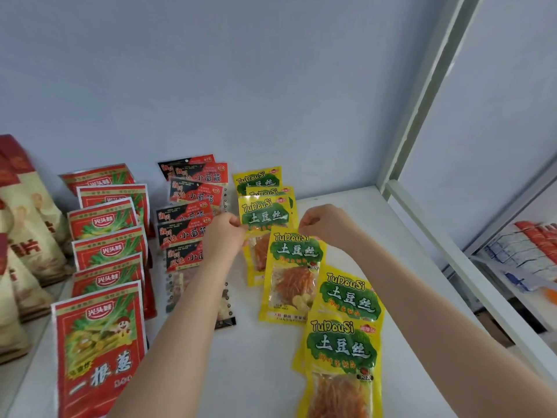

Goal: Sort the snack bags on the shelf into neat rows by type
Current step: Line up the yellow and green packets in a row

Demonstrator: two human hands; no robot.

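Observation:
Three rows of snack bags lie on the white shelf [346, 206]. Red bags [104, 251] overlap in the left row. Black-and-red bags [188, 212] form the middle row, partly hidden by my left forearm. Yellow bags [346, 300] run down the right row. My left hand [224, 233] pinches the left edge of one yellow bag [265, 214] in the upper part of that row. My right hand [324, 223] pinches the same bag's right edge, just above the top of another yellow bag [294, 267].
Tall beige and red bags [27, 224] stand at the far left. The pale wall [241, 86] closes the back of the shelf. A white upright post [422, 95] and rail bound the right side, with another shelf of packets [530, 254] beyond.

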